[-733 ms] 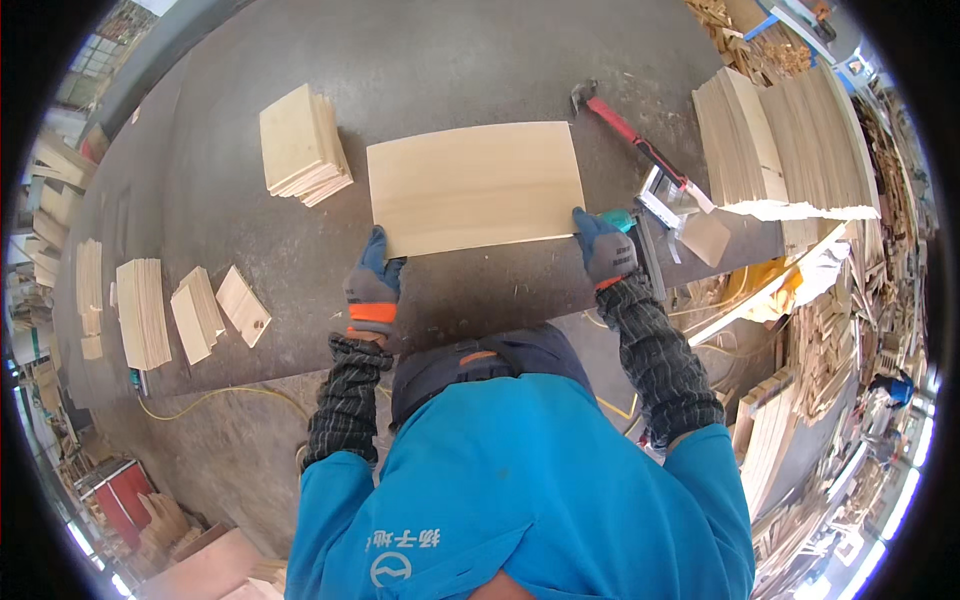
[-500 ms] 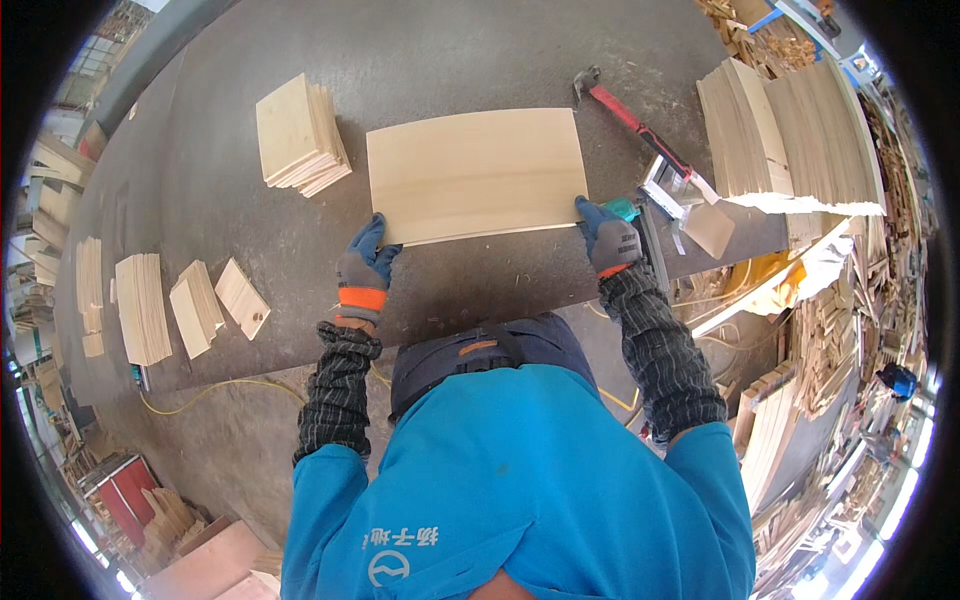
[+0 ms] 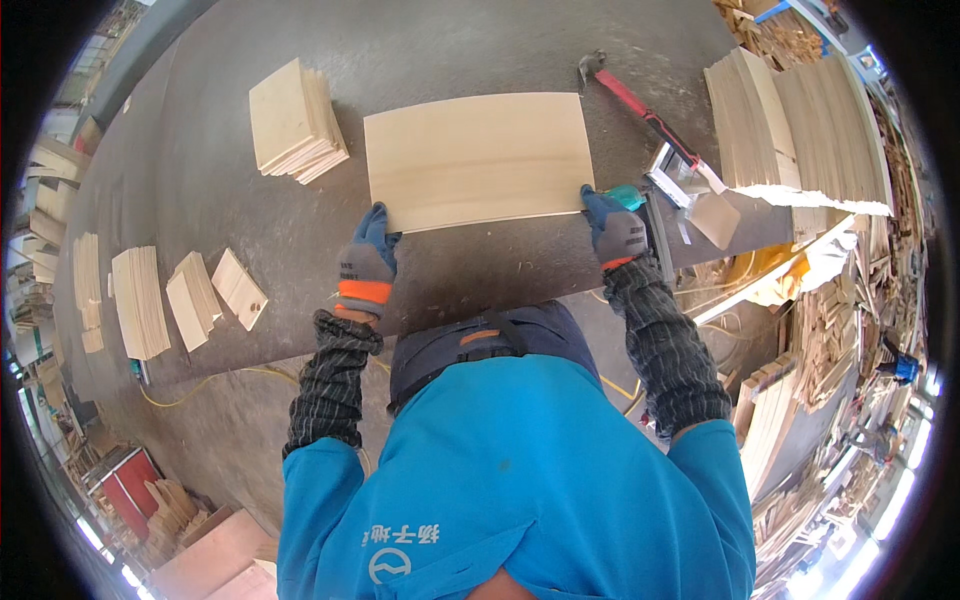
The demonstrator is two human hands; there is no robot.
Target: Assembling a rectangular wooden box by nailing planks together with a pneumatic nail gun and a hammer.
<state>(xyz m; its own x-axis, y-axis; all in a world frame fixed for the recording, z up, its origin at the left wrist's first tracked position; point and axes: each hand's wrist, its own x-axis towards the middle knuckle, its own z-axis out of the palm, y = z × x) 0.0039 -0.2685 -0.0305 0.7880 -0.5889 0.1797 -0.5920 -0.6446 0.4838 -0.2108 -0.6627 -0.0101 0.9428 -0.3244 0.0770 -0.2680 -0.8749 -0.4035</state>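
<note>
A wide, pale wooden board (image 3: 478, 158) lies before me over the dark tabletop (image 3: 300, 225). Its near left corner is gripped by my left hand (image 3: 368, 258), in a grey and blue work glove with an orange cuff. At the near right corner my right hand (image 3: 615, 230), gloved alike, holds the same board. Fingers curl over the edge on both sides; what the fingertips do underneath is hidden. Just beside my right hand is a teal-handled tool (image 3: 628, 197), partly covered. Whether the board rests flat or is slightly raised I cannot tell.
A hammer (image 3: 645, 115) with a red and black handle lies right of the board. Tall stacks of thin boards (image 3: 755, 120) stand at the far right. Another stack (image 3: 292, 120) sits left of the board, with smaller piles (image 3: 142, 305) along the left. A yellow hose (image 3: 215, 380) runs across the floor.
The board and both hands appear slightly farther up in the picture, along with the surrounding view. My hands keep their hold on the two near corners.
</note>
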